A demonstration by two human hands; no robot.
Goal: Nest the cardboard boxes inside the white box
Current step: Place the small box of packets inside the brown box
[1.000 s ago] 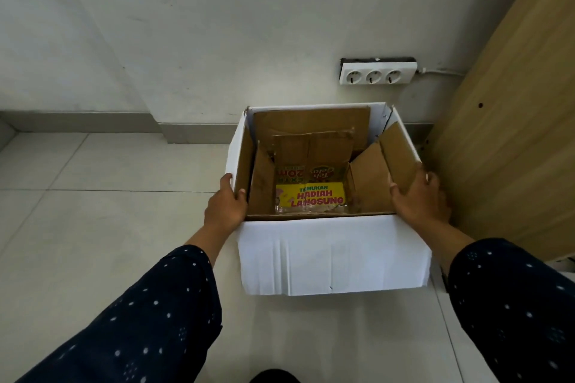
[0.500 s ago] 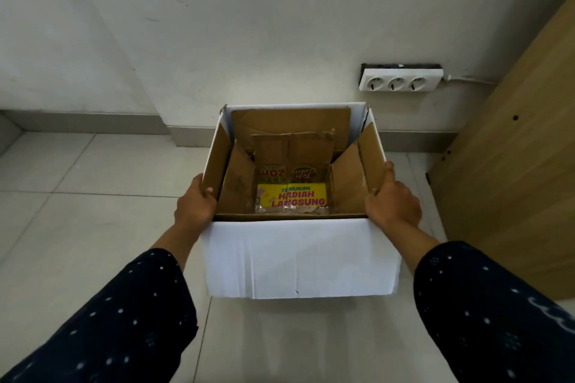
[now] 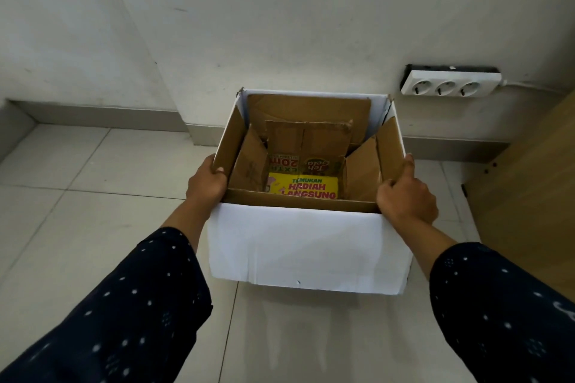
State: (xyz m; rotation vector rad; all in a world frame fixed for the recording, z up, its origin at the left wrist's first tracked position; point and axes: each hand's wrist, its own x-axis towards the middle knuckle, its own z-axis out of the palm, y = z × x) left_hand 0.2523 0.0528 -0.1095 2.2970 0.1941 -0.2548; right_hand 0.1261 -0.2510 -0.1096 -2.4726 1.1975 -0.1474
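The white box (image 3: 306, 246) is in the middle of the view, lifted off the tiled floor with a shadow under it. Inside it sits a brown cardboard box (image 3: 361, 171) with its flaps folded inward. A smaller printed box (image 3: 303, 186) with a yellow label lies nested at the bottom. My left hand (image 3: 207, 185) grips the left rim of the white box, thumb over the edge. My right hand (image 3: 404, 199) grips the right rim the same way.
A pale wall stands just behind the box, with a white three-socket power strip (image 3: 448, 87) on it at the right. A wooden panel (image 3: 529, 183) rises at the right edge. The tiled floor (image 3: 77, 196) stretches to the left.
Both hands have kept hold of the white box and carried it left, away from the wooden panel, and lifted it off the floor.
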